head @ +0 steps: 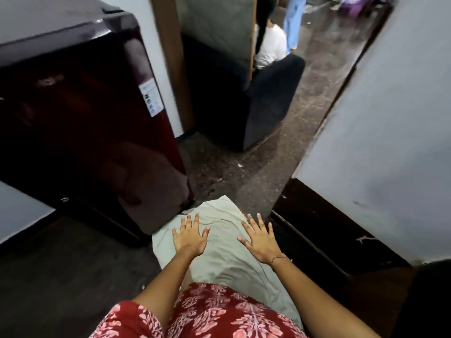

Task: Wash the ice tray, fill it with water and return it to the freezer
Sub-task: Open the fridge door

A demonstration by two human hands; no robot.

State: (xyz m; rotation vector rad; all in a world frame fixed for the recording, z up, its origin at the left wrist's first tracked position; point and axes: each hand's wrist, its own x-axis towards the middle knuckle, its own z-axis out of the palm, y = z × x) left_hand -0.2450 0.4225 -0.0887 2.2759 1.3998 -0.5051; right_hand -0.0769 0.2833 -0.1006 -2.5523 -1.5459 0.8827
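Both our hands, left (pixel 189 236) and right (pixel 259 240), are spread flat and empty, side by side. Ice tray not in view. Fridge (pixel 80 123) sits up-left of the left hand, door closed. Risk: the pale cloth (pixel 224 254) underfoot could trip us carrying a full tray.

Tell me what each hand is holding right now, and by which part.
Nothing is held. The left hand and the right hand are both open, fingers spread, palms down in front of the pale green garment. No ice tray is in view.
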